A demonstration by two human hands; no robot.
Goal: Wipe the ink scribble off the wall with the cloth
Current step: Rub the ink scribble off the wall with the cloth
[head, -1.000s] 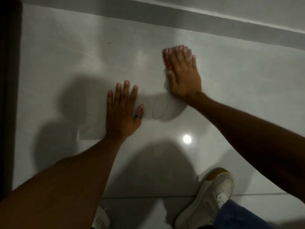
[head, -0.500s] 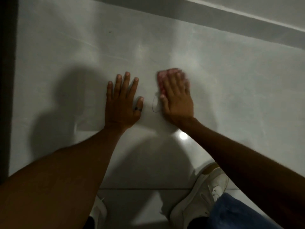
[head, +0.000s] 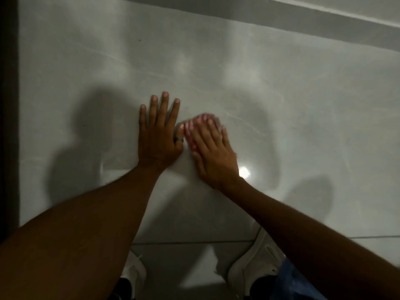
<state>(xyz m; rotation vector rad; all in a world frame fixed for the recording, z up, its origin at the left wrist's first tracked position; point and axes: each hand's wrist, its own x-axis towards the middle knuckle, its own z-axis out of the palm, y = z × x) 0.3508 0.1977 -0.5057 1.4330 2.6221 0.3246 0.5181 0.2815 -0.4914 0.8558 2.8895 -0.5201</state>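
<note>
My right hand (head: 213, 151) lies flat on the glossy grey wall (head: 303, 94) and presses a pink cloth (head: 190, 135) under its fingers; only the cloth's upper and left edges show. It is blurred with motion. My left hand (head: 159, 135) rests flat on the wall right beside it, fingers spread, a dark ring on the thumb, almost touching the cloth. The ink scribble is hidden under my right hand and the cloth.
A dark vertical frame (head: 8, 126) borders the wall on the left. A grey band (head: 281, 20) crosses the top. Below, the floor (head: 190, 263) meets the wall, with my white shoes (head: 257, 265) close to it. A bright light glare (head: 244, 171) sits by my right wrist.
My right hand has slid the cloth down and to the left, from the upper right onto the oval ink scribble, which is now covered. My left hand stayed in place.
</note>
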